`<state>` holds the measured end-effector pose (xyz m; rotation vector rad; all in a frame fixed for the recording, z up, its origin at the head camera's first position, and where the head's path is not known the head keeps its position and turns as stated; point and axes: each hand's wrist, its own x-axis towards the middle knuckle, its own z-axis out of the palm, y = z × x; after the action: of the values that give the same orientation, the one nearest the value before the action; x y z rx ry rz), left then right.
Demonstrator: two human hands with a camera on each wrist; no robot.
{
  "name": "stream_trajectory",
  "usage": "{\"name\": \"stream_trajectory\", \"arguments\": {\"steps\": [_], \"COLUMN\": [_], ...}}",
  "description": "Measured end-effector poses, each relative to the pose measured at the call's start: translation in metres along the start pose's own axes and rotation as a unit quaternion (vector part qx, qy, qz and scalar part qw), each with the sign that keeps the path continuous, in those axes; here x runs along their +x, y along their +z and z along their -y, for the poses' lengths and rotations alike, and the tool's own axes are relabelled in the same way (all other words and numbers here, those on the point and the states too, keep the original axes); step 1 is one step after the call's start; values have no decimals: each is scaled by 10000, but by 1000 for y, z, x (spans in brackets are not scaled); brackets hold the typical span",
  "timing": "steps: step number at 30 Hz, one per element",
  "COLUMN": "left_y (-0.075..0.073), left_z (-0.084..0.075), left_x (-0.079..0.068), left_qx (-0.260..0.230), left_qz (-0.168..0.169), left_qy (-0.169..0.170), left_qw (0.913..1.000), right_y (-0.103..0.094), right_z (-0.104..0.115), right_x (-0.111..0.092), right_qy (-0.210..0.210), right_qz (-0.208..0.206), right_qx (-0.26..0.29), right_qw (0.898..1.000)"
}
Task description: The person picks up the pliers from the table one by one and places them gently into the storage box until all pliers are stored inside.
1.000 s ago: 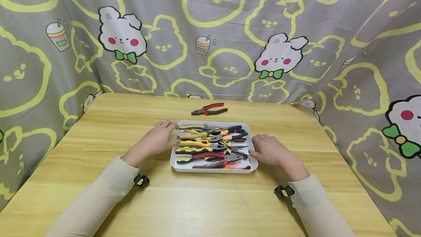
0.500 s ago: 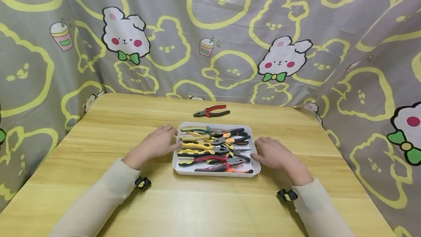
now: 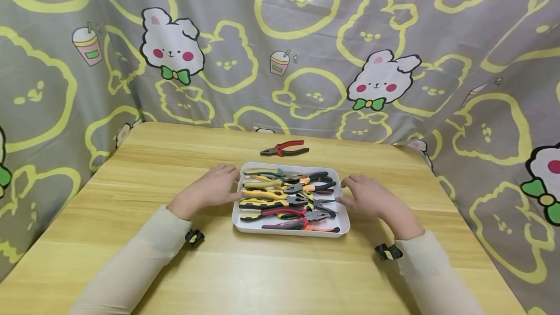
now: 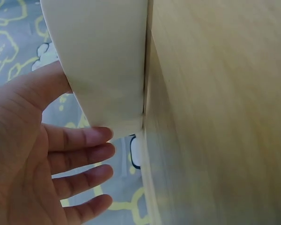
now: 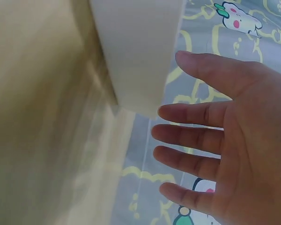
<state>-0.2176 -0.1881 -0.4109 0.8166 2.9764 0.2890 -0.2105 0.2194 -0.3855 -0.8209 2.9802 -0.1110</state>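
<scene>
A white shallow tray (image 3: 290, 234) sits mid-table with several pliers (image 3: 264, 203) piled in it. Their handles are yellow-black, beige-green, orange-black and red. My left hand (image 3: 207, 188) is at the tray's left end. In the left wrist view its thumb (image 4: 49, 82) reaches over the rim, and the index finger touches the outer wall near the corner; the thumb's tip is hidden. At the right end is my right hand (image 3: 369, 196), with straight, spread fingers. The right wrist view has its thumb (image 5: 210, 65) right at the rim and the index fingertip by the corner.
Red-and-black combination pliers (image 3: 284, 149) lie on the wooden table (image 3: 288, 276) behind the tray. A grey patterned curtain (image 3: 245, 57) hangs along the table's back and both sides. Each wrist carries a small black camera (image 3: 388, 252).
My right hand has shifted slightly up and away from the tray's right end. The left hand stays at the left end. The head view has swung slightly; the pliers lie as before.
</scene>
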Motion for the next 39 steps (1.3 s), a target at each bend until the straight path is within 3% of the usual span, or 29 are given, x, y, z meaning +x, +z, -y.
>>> {"name": "stream_trajectory", "arguments": {"steps": [10, 21, 39], "left_y": [-1, -1, 2], "left_z": [-1, -4, -7], "left_x": [-1, -2, -3], "left_qx": [200, 107, 134], "left_qz": [-16, -99, -138], "left_qy": [-37, -59, -110], "left_qw": [9998, 9999, 9998], "right_y": [-13, -25, -19], "right_z": [8, 19, 10], "right_x": [21, 52, 108], "right_qy": [-504, -795, -634], "right_qz": [-309, -112, 120], "right_qx": [-183, -41, 466], "right_qw": [9981, 9968, 9968]}}
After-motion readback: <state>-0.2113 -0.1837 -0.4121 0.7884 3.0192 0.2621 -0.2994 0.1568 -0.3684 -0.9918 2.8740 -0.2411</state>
